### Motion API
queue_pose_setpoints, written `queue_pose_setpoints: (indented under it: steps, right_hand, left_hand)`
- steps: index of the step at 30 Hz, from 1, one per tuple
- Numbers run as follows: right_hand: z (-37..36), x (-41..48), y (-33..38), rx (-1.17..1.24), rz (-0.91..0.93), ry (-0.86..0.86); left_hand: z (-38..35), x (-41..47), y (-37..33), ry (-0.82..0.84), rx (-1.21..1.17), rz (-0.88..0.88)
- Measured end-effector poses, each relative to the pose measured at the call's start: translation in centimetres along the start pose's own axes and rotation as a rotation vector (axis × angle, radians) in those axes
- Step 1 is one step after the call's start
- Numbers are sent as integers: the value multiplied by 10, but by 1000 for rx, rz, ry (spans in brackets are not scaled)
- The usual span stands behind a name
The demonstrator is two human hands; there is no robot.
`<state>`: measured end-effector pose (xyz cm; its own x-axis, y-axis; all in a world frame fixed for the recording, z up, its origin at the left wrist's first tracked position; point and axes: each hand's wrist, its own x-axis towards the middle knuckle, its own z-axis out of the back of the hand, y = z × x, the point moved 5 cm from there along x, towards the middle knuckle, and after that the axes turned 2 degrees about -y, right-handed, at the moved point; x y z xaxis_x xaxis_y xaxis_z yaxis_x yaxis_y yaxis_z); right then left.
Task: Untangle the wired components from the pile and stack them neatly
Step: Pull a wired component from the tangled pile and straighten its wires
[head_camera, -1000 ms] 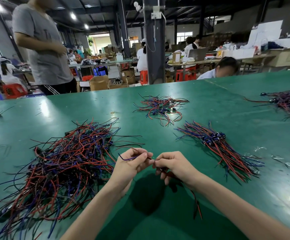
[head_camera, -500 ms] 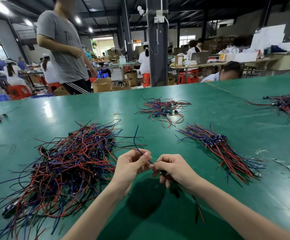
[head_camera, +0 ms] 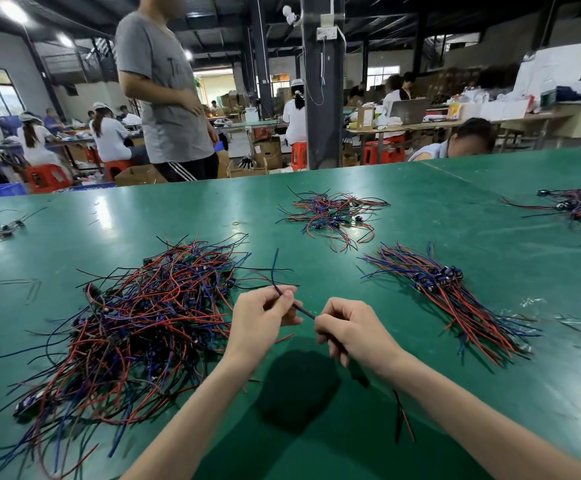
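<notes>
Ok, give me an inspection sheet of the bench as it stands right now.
Surface: green table, glossy.
Job's things: tangled pile at left; neat stack at right; wired component held between the hands.
Clutter: loose far pile; second pile at the right edge; small cluster far left; clear scraps beside the stack.
Grippers: left hand pinches the component's wire; right hand grips it.
Cables: its red and black ends trail under the right forearm.
Surroundings: standing person, pillar, seated workers behind.

Left hand [head_camera: 265,317], right hand [head_camera: 355,327] (fingers [head_camera: 284,294] curled)
</notes>
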<state>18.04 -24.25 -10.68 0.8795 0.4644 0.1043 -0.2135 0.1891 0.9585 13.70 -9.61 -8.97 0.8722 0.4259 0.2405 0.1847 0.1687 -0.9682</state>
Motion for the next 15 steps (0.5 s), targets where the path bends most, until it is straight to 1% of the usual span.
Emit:
queue_pose_setpoints:
  steps: [6,9,12,15]
  right_hand:
    - [4,1,1,12,2,-7]
    - [5,2,1,8,7,-10]
    - [7,3,1,-10,8,-23]
    - [10,4,1,-20,15,-29]
  left_hand:
    - [21,13,0,-118,-118,55]
    - [26,15,3,-142,-136,66]
    - [24,15,4,-165,-114,36]
    - [24,14,1,-196,-17,-53]
